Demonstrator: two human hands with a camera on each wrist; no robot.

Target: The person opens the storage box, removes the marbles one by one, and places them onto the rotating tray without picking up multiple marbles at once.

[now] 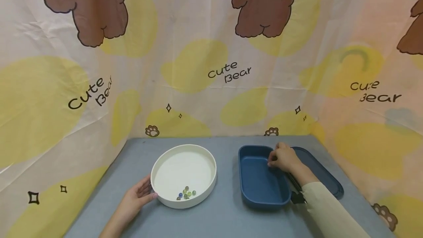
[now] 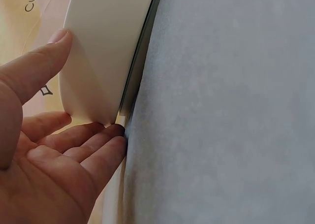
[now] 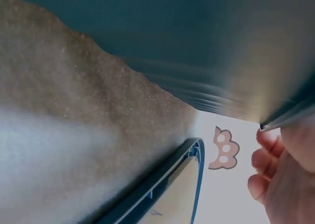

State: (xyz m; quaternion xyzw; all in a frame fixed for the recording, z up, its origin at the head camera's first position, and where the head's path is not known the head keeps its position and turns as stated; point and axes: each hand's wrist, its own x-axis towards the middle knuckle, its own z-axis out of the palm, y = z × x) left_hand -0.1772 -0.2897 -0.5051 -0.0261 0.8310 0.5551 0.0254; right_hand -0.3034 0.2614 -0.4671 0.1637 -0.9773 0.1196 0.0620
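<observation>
A round white tray point(image 1: 185, 161) with a low wall stands on the grey tabletop, several glass marbles point(image 1: 189, 194) gathered at its near side. My left hand point(image 1: 137, 195) touches its left wall. In the left wrist view the thumb point(image 2: 59, 49) lies against that wall and the other fingers meet the bottom edge. To the right is a deep blue rectangular box point(image 1: 261, 183). Over its far right rim reaches my right hand point(image 1: 285, 157), fingers bent, tips inside the opening. The box wall point(image 3: 162, 32) hides part of those fingers, so anything between them cannot be seen.
A blue lid point(image 1: 318, 172) lies right of the box, partly behind the right forearm, and its edge point(image 3: 197, 157) shows in the right wrist view. A cloth with printed bears point(image 1: 264, 6) hangs around the back and sides of the table.
</observation>
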